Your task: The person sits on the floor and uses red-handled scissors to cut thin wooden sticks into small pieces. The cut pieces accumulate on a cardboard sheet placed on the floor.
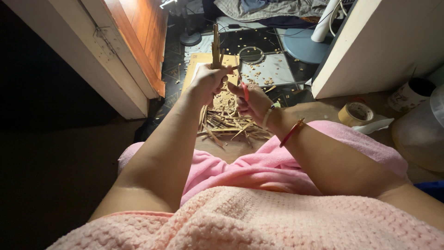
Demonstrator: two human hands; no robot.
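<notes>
My left hand (208, 82) is closed around a thin bamboo stick (215, 44) that stands upright above my fist. Just to its right, my right hand (252, 101) grips a small red-handled tool (244, 91) whose tip meets the stick near my left fingers. Below both hands a heap of pale bamboo slivers and shavings (229, 125) lies on a cardboard sheet (199, 62) on the floor. Bangles circle my right wrist (291, 132). Pink towelling cloth (259, 166) covers my lap.
A white door frame (111, 69) and wooden door stand at the left. A roll of tan tape (356, 113) lies at the right beside a white lidded pot (409, 95) and a pale container (423, 134). A fan base (303, 46) stands behind.
</notes>
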